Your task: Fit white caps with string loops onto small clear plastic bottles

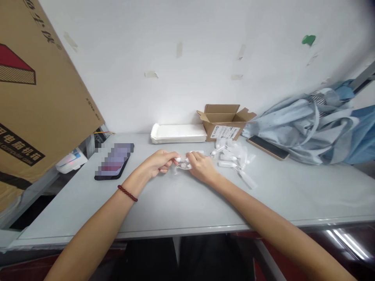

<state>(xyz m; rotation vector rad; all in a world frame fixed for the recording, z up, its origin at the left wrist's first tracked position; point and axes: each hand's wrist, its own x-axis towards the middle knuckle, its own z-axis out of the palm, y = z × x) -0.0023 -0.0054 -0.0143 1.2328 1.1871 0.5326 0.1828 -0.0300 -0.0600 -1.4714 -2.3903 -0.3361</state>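
Over the middle of the grey table, my left hand is closed, with thumb and fingertips pinching a small white end piece. My right hand, palm down, has its fingers closed around another part of the same white corded item. A thin white cord loops below the fingertips. My fingers hide much of it, so its exact kind is unclear. Just right of my right hand lies a loose pile of small clear and white plastic pieces, several with thin cords.
Behind the hands are a stack of white padded envelopes and an open cardboard box with a label. A phone lies left, another phone right. Light blue cloth is heaped at right; a large carton leans at left.
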